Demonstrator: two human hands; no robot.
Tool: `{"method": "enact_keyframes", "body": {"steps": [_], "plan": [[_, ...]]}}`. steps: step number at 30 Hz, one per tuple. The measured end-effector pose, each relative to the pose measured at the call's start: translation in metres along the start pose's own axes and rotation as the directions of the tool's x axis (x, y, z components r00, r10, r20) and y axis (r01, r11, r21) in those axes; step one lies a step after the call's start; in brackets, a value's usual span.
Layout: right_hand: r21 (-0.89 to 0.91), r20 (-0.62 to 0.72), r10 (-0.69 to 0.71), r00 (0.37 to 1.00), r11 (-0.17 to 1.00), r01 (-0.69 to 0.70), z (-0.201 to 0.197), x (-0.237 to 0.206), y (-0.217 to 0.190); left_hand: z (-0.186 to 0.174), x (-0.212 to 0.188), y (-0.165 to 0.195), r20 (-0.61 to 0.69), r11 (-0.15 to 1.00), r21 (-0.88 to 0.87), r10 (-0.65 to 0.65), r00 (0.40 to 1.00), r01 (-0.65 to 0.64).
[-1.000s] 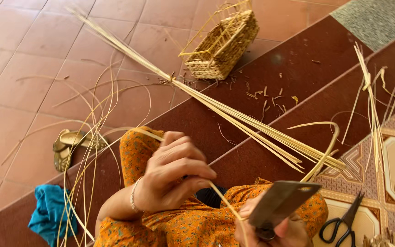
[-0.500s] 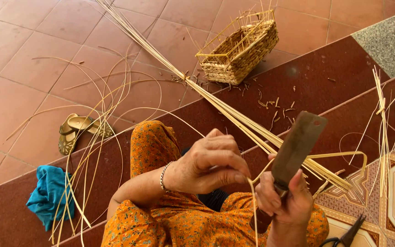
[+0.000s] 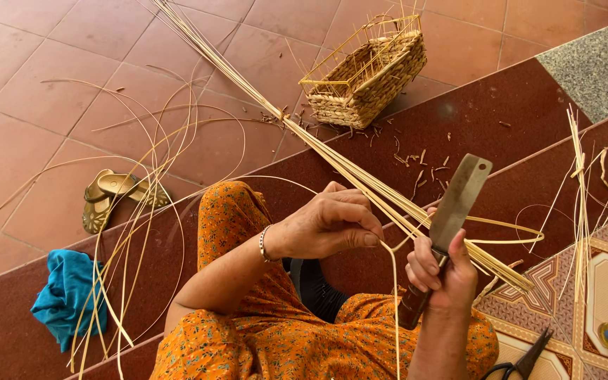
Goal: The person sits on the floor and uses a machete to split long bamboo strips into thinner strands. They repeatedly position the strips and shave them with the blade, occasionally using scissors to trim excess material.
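Fingers (image 3: 360, 236) of left hand (image 3: 328, 225) were curled shut, thumb and forefinger pinching a thin cane strip (image 3: 393, 295) at its top end; strip ran near-vertical, dropping from the pinch twd the near edge, past the lap in orange cloth (image 3: 283, 338). Right hand (image 3: 438, 271) was closed round the dark handle of a cleaver (image 3: 455, 200), blade upright, tilted slightly right, tip pointing far. Strip's top end lay just left of the blade's lower part, btwn the two hands; whether strip and blade touched could not be told. Left hand was nearer the strip; right hand just beside it. Behind both, a long bundle of canes (image 3: 332, 158) crossed diagonally, far-left to near-right. Woven basket (image 3: 364, 74) sat far, well apart; scissors (image 3: 526, 362) near-right; sandals (image 3: 110, 197) and blue cloth (image 3: 68, 295) at left.
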State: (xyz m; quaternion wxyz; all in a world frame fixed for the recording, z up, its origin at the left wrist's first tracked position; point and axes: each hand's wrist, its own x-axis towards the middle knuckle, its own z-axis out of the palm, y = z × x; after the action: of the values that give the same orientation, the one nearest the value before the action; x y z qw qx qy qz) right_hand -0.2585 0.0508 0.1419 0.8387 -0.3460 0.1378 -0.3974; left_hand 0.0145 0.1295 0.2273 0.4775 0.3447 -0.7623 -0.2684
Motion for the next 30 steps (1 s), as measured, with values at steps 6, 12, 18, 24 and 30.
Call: {"method": "enact_keyframes", "body": {"steps": [6,12,18,24,30], "plan": [[-0.062,-0.095,-0.014,0.995,0.998,0.008,-0.022,0.007,0.005,0.008,-0.001,-0.026,0.008,0.994,-0.111,0.003,1.0,-0.002],[-0.053,-0.172,-0.022,0.985,0.999,0.013,-0.05,0.009,0.007,0.015,-0.007,-0.045,-0.032,0.974,-0.214,-0.081,0.996,0.073],[-0.072,-0.23,-0.02,0.973,0.997,0.003,-0.083,0.012,0.014,0.015,-0.015,-0.065,0.027,0.961,-0.198,-0.192,0.981,0.193],[-0.058,-0.27,-0.025,0.962,0.998,0.01,-0.117,0.012,0.025,0.019,-0.024,-0.089,0.063,0.936,-0.188,-0.289,0.955,0.296],[-0.094,-0.341,-0.015,0.94,0.995,-0.018,-0.15,0.008,0.035,0.025,-0.032,-0.118,0.124,0.893,-0.291,-0.32,0.939,0.343]]}}
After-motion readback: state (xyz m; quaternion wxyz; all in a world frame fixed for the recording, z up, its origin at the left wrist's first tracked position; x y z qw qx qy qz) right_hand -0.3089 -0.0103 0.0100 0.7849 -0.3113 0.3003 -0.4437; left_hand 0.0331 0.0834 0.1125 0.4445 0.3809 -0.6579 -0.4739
